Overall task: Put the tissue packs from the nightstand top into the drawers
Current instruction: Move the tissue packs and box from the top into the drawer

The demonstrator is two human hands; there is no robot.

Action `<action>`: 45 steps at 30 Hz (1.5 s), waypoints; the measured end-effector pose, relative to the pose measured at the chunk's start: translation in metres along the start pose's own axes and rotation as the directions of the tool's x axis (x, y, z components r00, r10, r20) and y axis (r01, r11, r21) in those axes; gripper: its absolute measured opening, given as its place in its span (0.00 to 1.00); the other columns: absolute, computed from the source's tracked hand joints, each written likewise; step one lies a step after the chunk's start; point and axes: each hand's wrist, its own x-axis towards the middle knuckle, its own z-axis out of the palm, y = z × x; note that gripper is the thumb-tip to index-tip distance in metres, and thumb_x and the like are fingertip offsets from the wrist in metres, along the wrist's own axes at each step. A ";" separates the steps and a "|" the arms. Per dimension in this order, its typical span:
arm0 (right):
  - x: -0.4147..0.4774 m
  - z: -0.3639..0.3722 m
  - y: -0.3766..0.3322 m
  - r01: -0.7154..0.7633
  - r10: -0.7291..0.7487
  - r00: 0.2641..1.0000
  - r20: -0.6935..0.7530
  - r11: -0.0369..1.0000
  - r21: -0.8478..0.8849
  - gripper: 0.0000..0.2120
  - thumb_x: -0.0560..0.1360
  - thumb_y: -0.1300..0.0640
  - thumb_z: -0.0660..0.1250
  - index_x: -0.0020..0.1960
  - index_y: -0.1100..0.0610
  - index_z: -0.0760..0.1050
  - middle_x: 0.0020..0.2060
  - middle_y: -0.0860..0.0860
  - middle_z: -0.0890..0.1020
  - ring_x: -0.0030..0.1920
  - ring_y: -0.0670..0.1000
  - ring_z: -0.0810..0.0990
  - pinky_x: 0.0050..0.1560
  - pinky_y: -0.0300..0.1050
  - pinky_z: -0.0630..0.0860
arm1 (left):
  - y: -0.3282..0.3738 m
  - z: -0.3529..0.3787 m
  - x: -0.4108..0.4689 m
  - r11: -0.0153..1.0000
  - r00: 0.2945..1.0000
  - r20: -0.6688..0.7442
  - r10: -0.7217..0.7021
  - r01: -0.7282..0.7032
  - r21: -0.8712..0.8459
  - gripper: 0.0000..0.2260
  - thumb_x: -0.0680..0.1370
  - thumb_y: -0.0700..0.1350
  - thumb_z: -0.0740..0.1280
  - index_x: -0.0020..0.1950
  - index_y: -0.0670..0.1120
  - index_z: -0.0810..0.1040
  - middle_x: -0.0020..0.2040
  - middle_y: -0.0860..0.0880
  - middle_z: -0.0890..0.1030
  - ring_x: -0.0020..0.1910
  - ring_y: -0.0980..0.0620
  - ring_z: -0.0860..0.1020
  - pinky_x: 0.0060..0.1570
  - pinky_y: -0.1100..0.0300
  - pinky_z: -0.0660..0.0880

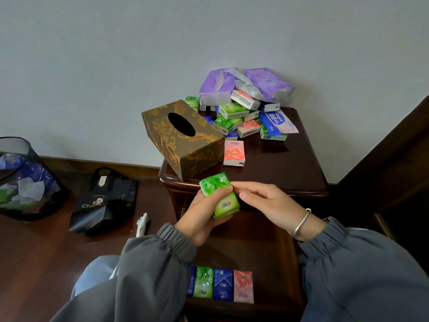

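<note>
Left hand curls round green tissue packs while right hand pinches the upper one.

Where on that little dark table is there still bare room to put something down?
The front right of the nightstand top is bare, bordered by the lone pink pack, the pile of packs behind and the right edge. The back is crowded; the tissue box fills the left. The open drawer has bare floor behind its row of packs.
</note>
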 end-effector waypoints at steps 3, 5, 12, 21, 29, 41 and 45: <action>0.011 -0.019 0.009 0.014 -0.020 0.994 -0.111 0.998 -0.053 0.12 0.77 0.61 0.63 0.58 0.52 0.78 0.54 0.45 0.82 0.55 0.37 0.79 0.56 0.28 0.73 | 0.008 -0.007 0.006 0.999 0.998 -0.044 0.042 -0.041 0.031 0.19 0.73 0.46 0.71 0.64 0.50 0.74 0.54 0.48 0.84 0.51 0.51 0.82 0.51 0.53 0.79; 0.023 -0.032 0.016 0.013 -0.038 0.965 -0.259 0.995 -0.096 0.11 0.76 0.64 0.65 0.53 0.52 0.80 0.51 0.48 0.84 0.51 0.40 0.80 0.55 0.31 0.74 | 0.013 -0.010 0.011 0.995 0.995 -0.069 0.068 -0.063 0.074 0.22 0.72 0.46 0.72 0.64 0.48 0.72 0.55 0.47 0.83 0.50 0.50 0.82 0.50 0.53 0.80; 0.088 -0.057 0.019 0.007 -0.150 0.913 -0.379 0.936 -0.353 0.11 0.74 0.59 0.67 0.57 0.53 0.77 0.54 0.47 0.81 0.56 0.45 0.77 0.57 0.37 0.70 | 0.011 -0.012 0.025 0.988 0.995 -0.046 0.090 -0.083 0.127 0.24 0.72 0.41 0.73 0.65 0.45 0.70 0.57 0.43 0.82 0.54 0.45 0.82 0.58 0.48 0.77; 0.186 -0.042 -0.007 0.134 -0.372 0.921 -0.113 0.576 -0.806 0.26 0.75 0.56 0.65 0.72 0.56 0.64 0.73 0.54 0.64 0.74 0.55 0.60 0.73 0.50 0.58 | 0.009 -0.021 0.034 0.989 0.996 -0.024 0.082 -0.078 0.129 0.23 0.70 0.43 0.75 0.62 0.48 0.71 0.55 0.45 0.83 0.52 0.47 0.83 0.52 0.53 0.79; 0.209 -0.052 0.005 -0.052 -0.354 0.910 -0.215 0.418 -0.907 0.40 0.67 0.35 0.67 0.73 0.51 0.59 0.73 0.54 0.61 0.74 0.58 0.57 0.69 0.57 0.58 | 0.006 -0.023 0.036 0.988 0.996 -0.011 0.083 -0.081 0.129 0.23 0.70 0.43 0.75 0.62 0.49 0.71 0.56 0.45 0.83 0.53 0.47 0.83 0.54 0.52 0.79; 0.210 -0.045 0.001 -0.132 -0.400 0.871 -0.286 0.370 -0.920 0.34 0.72 0.36 0.63 0.68 0.56 0.63 0.61 0.58 0.71 0.60 0.60 0.71 0.56 0.54 0.69 | 0.007 -0.024 0.035 0.992 0.998 -0.004 0.066 -0.065 0.104 0.22 0.70 0.44 0.75 0.61 0.50 0.72 0.54 0.47 0.84 0.51 0.48 0.83 0.50 0.55 0.80; 0.203 -0.044 0.005 -0.103 -0.410 0.873 -0.265 0.376 -0.921 0.31 0.73 0.41 0.65 0.67 0.59 0.64 0.62 0.59 0.71 0.58 0.61 0.71 0.56 0.52 0.69 | 0.008 -0.023 0.036 0.994 0.998 -0.002 0.063 -0.062 0.091 0.24 0.70 0.43 0.75 0.62 0.49 0.71 0.54 0.47 0.84 0.52 0.48 0.83 0.49 0.55 0.80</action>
